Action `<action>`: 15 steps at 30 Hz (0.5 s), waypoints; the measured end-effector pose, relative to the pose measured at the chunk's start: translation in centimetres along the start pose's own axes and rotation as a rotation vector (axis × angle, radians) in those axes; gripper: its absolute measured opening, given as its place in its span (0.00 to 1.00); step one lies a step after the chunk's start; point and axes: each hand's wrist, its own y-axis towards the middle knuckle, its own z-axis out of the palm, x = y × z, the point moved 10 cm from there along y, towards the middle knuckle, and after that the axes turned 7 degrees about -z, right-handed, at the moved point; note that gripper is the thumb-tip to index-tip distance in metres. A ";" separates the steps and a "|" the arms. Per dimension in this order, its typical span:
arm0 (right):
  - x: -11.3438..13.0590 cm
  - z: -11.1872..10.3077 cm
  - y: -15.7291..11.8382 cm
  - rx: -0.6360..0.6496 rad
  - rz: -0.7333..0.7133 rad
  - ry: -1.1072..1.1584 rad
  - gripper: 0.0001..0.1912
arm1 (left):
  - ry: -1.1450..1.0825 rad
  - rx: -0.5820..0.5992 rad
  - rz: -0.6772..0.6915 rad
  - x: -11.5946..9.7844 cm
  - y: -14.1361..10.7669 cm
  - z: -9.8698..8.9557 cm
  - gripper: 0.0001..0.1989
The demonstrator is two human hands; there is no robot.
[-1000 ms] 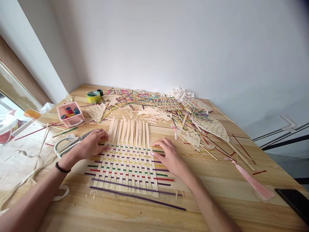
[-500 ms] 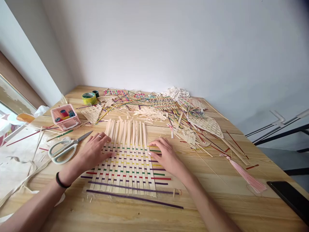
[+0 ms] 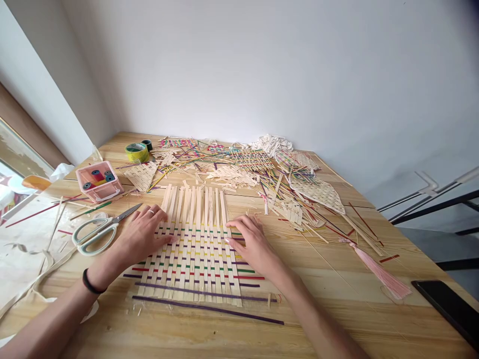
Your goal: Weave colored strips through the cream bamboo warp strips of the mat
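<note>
A woven mat of pale bamboo strips (image 3: pixel 194 259) lies flat on the table, crossed by purple, yellow, green and red strips. Its far ends stand unwoven as long pale strips. My left hand (image 3: pixel 144 232) rests on the mat's left edge, fingers apart, thumb pointing inward over the weave. On the right edge lies my right hand (image 3: pixel 250 239), its fingers spread and the index finger and thumb touching the border. Both palms hide parts of the coloured strip ends. A loose purple strip (image 3: pixel 209 309) runs across the table in front of the mat's near edge.
Scissors (image 3: pixel 95 234) lie left of my left hand, near a pink box (image 3: pixel 100 187) of thread spools. Yellow tape (image 3: pixel 136 152) stands behind. Loose strips (image 3: pixel 232 174) pile up at the back. A pink tassel (image 3: pixel 381 271) and black phone (image 3: pixel 445 304) lie right.
My right hand has shifted slightly left, its fingertips further onto the mat's right edge. My left hand stays at the left edge. The whole view has moved a little.
</note>
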 end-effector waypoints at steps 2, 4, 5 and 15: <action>0.1 0.0 0.0 -0.008 -0.010 -0.001 0.15 | -0.014 0.003 -0.009 0.1 0.1 0.0 0.19; 0.0 0.0 0.0 -0.015 -0.007 -0.007 0.16 | -0.023 0.001 -0.015 0.1 0.1 0.0 0.20; 0.0 0.0 0.0 -0.013 -0.002 -0.008 0.15 | -0.025 0.000 -0.018 0.1 0.1 0.0 0.20; 0.3 0.2 0.1 0.013 0.001 0.003 0.17 | -0.018 -0.017 -0.057 0.4 0.0 0.0 0.20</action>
